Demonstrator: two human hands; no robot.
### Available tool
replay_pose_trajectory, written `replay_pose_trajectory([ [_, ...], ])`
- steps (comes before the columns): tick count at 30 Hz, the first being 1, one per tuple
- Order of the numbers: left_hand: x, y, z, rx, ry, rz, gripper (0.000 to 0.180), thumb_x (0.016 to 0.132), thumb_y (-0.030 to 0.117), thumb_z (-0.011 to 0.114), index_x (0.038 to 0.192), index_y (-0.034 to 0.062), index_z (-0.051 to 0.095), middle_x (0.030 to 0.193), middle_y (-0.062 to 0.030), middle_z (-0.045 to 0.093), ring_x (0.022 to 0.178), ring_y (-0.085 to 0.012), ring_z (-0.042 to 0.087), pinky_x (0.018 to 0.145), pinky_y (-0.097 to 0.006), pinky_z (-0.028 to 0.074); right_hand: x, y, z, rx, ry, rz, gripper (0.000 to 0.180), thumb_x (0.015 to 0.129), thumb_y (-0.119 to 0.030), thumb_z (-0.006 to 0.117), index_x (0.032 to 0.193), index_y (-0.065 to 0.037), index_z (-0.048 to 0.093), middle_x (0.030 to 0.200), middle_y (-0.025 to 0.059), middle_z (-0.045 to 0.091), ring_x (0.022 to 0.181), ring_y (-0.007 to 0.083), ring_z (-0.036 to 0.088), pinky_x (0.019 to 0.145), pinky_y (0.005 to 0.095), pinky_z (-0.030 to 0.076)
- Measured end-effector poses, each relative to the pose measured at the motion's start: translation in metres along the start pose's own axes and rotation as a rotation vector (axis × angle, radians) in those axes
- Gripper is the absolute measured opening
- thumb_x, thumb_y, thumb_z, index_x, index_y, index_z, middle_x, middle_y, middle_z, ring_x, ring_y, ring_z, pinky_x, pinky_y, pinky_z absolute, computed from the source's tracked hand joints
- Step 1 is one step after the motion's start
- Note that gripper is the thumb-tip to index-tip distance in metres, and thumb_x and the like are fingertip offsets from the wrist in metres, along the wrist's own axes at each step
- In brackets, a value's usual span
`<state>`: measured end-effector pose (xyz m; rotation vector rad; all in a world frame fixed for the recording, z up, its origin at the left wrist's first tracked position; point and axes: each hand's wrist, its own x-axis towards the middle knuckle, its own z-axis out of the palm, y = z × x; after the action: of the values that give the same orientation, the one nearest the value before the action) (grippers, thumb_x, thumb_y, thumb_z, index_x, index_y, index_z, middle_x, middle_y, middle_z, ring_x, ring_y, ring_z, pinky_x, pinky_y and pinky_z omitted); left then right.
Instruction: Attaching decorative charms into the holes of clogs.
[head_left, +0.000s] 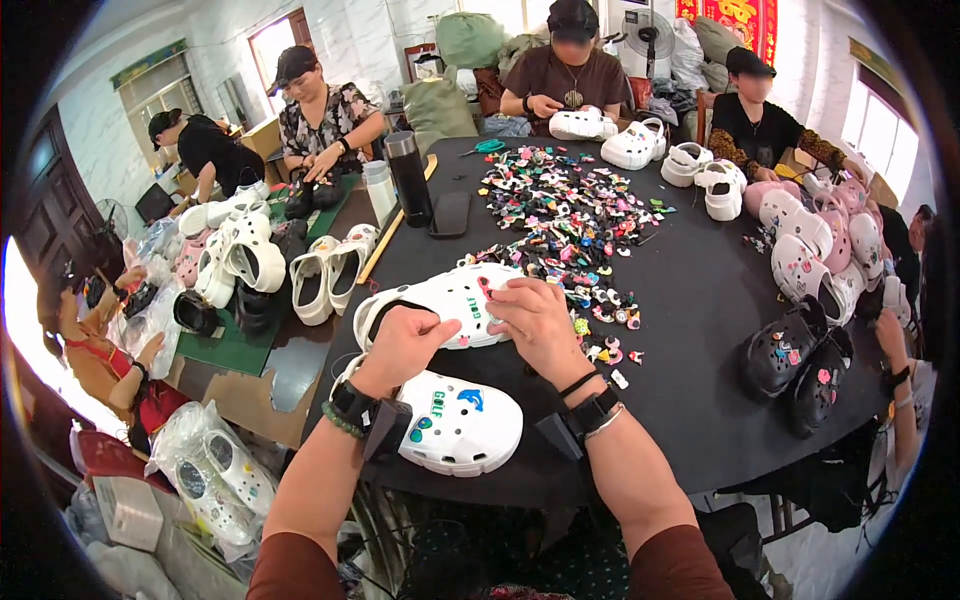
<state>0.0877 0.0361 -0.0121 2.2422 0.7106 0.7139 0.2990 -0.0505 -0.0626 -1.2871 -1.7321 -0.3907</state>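
A white clog (440,300) with green lettering charms lies on its sole in front of me on the black table. My left hand (405,345) is closed at the clog's near side, its thumb resting on the upper and its other fingers curled out of sight. At the toe, my right hand (535,320) has its fingertips closed around a small red charm (485,287) at one of the holes. Nearer to me, below my wrists, lies a second white clog (465,425) with a blue dolphin charm and other charms on top.
Loose colourful charms (570,215) are heaped beyond my hands. A black tumbler (408,180), a phone (451,215) and teal scissors (486,147) lie or stand around the heap. Black clogs (795,365) and pink and white clogs sit at the right. Co-workers surround the tables.
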Motion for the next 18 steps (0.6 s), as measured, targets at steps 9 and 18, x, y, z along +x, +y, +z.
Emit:
replay_pose_trajectory([
  [9, 0.000, 0.002, 0.003, -0.060, 0.036, -0.021, 0.053, 0.090, 0.024, 0.068, 0.057, 0.0000, 0.034, 0.053, 0.0015, 0.023, 0.053, -0.0074, 0.022, 0.045, -0.032, 0.019, -0.003, 0.003, 0.015, 0.069, 0.090, 0.102, 0.021, 0.070, -0.008, 0.076, 0.090, -0.014, 0.074, 0.100, -0.0032, 0.069, 0.109, 0.0220, 0.059, 0.092, 0.0376, 0.041],
  [18, 0.001, -0.001, 0.001, -0.004, 0.011, 0.025, 0.053, 0.091, 0.024, 0.068, 0.056, 0.0027, 0.035, 0.053, 0.0042, 0.025, 0.052, -0.0057, 0.022, 0.045, -0.030, 0.019, -0.003, -0.002, 0.017, 0.169, 0.099, 0.236, 0.006, 0.078, -0.008, 0.072, 0.083, -0.011, 0.075, 0.097, 0.0026, 0.073, 0.111, 0.0236, 0.062, 0.093, 0.0384, 0.040],
])
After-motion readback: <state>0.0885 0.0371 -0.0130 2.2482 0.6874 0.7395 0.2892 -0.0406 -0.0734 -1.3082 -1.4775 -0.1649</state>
